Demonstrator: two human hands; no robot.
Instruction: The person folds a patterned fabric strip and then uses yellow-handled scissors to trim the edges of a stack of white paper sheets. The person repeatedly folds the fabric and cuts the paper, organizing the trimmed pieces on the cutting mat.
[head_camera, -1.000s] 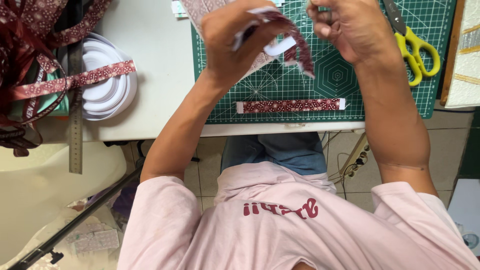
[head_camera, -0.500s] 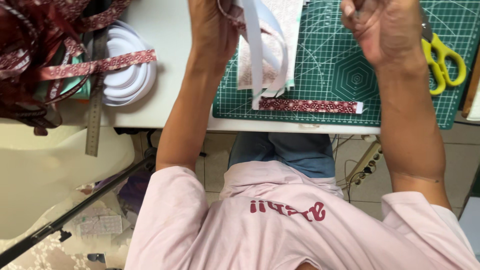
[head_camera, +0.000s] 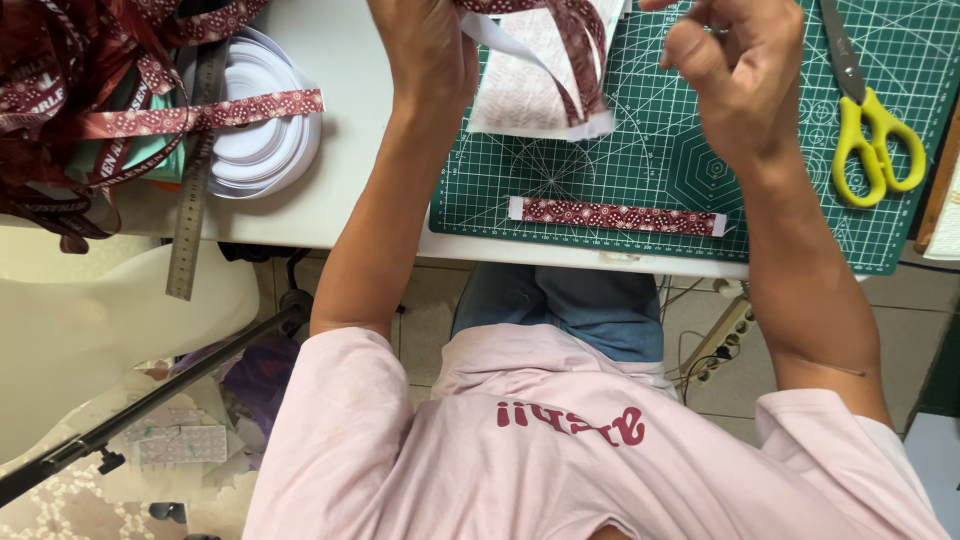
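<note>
Since half a second ago, both hands have been lifted toward the top edge. Head view: left hand (head_camera: 425, 50) is clenched on the patterned maroon ribbon (head_camera: 575, 50) with white backing, held above the green cutting mat (head_camera: 600, 165); right hand (head_camera: 740, 75) is loosely curled, apparently released. A finished strip (head_camera: 617, 216) lies flat near the counter (head_camera: 350, 200) edge. Risk: the dangling ribbon could snag or twist, since only one hand holds it.

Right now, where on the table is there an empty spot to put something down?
Bare green cutting mat lies between the patterned strip and the yellow scissors. Bare white table shows between the white tape roll and the mat's left edge. The far left is crowded with tangled maroon ribbons and a metal ruler.
</note>
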